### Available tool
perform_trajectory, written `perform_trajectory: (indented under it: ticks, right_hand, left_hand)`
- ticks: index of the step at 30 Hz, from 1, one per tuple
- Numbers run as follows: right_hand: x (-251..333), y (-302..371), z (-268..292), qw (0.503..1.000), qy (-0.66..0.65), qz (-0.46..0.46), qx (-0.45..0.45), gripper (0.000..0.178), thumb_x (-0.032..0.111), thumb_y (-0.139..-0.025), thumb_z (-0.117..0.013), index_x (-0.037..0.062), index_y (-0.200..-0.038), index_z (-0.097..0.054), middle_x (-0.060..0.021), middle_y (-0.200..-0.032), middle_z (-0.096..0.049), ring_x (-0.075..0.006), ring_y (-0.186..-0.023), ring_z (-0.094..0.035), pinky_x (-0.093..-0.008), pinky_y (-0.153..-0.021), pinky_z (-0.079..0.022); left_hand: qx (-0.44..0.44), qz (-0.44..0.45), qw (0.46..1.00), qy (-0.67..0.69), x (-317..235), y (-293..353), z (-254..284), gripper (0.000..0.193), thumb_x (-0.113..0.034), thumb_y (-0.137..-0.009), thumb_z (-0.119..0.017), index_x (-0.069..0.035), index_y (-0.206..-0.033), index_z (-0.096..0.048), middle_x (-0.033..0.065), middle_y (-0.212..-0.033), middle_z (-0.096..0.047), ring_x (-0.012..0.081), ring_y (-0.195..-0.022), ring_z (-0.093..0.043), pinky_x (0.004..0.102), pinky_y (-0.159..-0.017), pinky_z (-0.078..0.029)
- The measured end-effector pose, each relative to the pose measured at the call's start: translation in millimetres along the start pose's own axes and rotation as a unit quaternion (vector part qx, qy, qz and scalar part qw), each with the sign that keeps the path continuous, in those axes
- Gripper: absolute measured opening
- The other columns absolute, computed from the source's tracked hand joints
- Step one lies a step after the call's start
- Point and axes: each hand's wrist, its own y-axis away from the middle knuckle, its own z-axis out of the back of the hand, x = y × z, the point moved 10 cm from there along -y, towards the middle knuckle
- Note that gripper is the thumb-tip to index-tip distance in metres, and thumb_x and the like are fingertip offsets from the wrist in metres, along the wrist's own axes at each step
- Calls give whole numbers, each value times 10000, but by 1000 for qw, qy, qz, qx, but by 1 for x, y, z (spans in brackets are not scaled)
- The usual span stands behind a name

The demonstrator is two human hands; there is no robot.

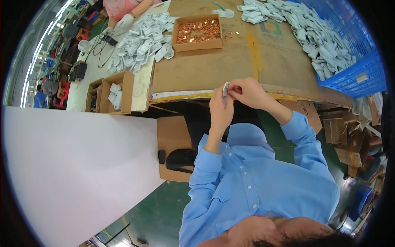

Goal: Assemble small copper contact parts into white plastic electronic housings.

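Just over the table's near edge, my left hand (221, 110) grips a small light-grey plastic housing (225, 88), held upright between thumb and fingers. My right hand (249, 93) is closed in a pinch right beside the housing's upper part. Whatever is between its fingertips is too small or hidden to make out. Beyond both hands sits an open cardboard box (198, 46) of small shiny copper-coloured metal pieces. Left of that box lies a heap of similar light-grey plastic housings (144, 39).
A blue plastic crate (354, 76) at the right holds many more housings (325, 49). On the left, a small carton (126, 92) contains a few white pieces. Across the table a co-worker's gloved hand (123, 24) shows. A white panel (82, 164) stands at my left.
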Motion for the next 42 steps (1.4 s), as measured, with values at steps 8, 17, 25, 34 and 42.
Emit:
perform_trajectory:
  ticks: [8,17,25,34,42]
  right_hand:
    - [3,4,6,998,-60,-15,-1,135,146,-765,-696,57,-831,-617,-73,-606,-579,-244,-569,-582,-382,-535,-435]
    - [-2,2,8,998,-42,-40,-20,150,145,-771,-688,52,-810,-577,-81,-620,-576,-275,-596,-579,-390,-547,-436]
    - [-9,4,10,998,-33,-44,-40,203,171,-773,-716,59,-868,-575,-80,-708,-587,-235,-628,-577,-362,-569,-442]
    - [10,13,-5,997,-63,-29,-37,178,94,-835,-664,40,-958,-547,-107,-777,-594,-226,-650,-586,-343,-595,-467]
    - [14,0,-7,996,-76,9,-35,140,130,-847,-624,21,-909,-561,-113,-736,-583,-229,-661,-560,-348,-599,-453]
  left_hand:
    - [-7,54,997,59,12,11,-6,178,-76,-938,-510,2,-1076,-590,28,-786,-569,72,-623,-530,232,-527,-428]
    - [-8,31,999,-5,-17,10,-1,264,-68,-919,-530,9,-1168,-565,183,-1038,-598,349,-960,-595,388,-823,-483]
    - [-22,24,999,43,-2,11,0,247,-82,-919,-516,12,-1134,-591,58,-862,-585,104,-667,-536,259,-585,-447]
    - [-43,72,991,108,7,15,9,198,-128,-986,-502,-5,-1079,-628,33,-795,-597,67,-614,-532,229,-518,-427]
    - [-26,141,983,111,27,17,14,197,-96,-959,-497,4,-1050,-640,163,-908,-660,270,-822,-652,339,-741,-494]
